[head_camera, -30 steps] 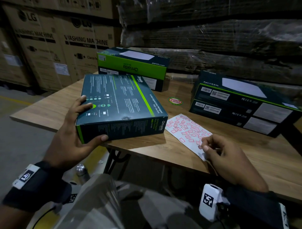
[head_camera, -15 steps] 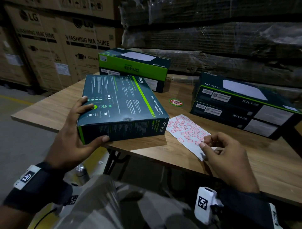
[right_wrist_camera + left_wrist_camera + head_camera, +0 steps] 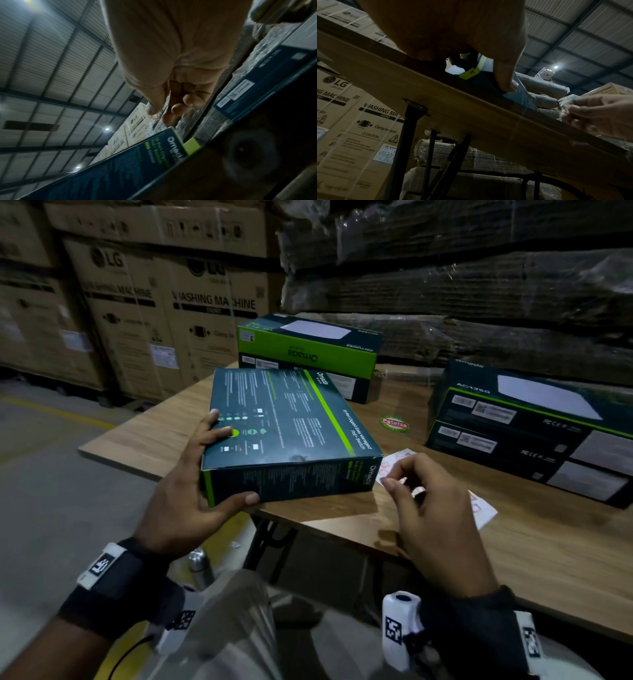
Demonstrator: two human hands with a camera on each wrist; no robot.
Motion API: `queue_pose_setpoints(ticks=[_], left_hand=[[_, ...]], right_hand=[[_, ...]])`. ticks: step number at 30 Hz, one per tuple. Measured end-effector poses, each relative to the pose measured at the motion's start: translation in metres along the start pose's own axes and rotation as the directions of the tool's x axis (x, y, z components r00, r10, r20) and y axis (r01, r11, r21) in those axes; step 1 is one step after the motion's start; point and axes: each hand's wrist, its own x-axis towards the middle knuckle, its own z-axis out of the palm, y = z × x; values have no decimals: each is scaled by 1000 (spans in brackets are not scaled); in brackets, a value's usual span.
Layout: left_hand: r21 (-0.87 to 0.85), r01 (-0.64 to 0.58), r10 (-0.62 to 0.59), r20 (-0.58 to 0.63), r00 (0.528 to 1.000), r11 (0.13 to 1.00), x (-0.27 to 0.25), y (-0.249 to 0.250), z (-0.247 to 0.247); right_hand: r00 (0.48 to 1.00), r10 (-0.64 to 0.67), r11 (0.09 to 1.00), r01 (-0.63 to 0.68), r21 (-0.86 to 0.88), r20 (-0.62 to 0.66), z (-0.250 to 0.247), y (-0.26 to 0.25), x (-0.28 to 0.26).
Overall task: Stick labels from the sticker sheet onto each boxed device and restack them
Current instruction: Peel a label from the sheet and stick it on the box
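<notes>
My left hand (image 3: 219, 470) grips the near-left corner of a dark teal Omada box (image 3: 291, 433), thumb on its front face, fingers on top. The box lies on the table and overhangs its front edge. My right hand (image 3: 400, 484) hovers just right of the box's near-right corner. In the right wrist view, thumb and forefinger pinch a small red-edged label (image 3: 155, 116) above that box (image 3: 137, 159). The white sticker sheet (image 3: 483, 510) with red labels lies on the table, mostly hidden under my right hand.
A green-fronted Omada box (image 3: 308, 354) stands at the back of the wooden table (image 3: 565, 559). Two stacked dark boxes (image 3: 520, 433) sit at the right. A round red-green sticker (image 3: 394, 423) is on the tabletop. Large washing-machine cartons (image 3: 164, 313) stand behind on the left.
My right hand has lifted off the sticker sheet with a label pinched and moved left toward the box. My left hand keeps its grip on the box.
</notes>
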Motion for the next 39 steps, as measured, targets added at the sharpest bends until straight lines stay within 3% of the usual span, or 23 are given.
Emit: queue_pose_setpoints(ticks=[4, 10, 18, 39], left_hand=[[-11, -10, 10, 3, 1000, 1000, 1, -1, -1], [13, -2, 2, 6, 1000, 1000, 0, 0, -3], [11, -10, 10, -13, 1000, 1000, 0, -1, -5], [-4, 0, 0, -45, 999, 1000, -1, 0, 0]], right_hand=[[987, -152, 988, 153, -18, 43, 22, -18, 16], [959, -251, 965, 259, -48, 135, 54, -37, 35], [951, -243, 964, 260, -64, 193, 70, -41, 41], [959, -230, 959, 252, -129, 165, 76, -44, 40]])
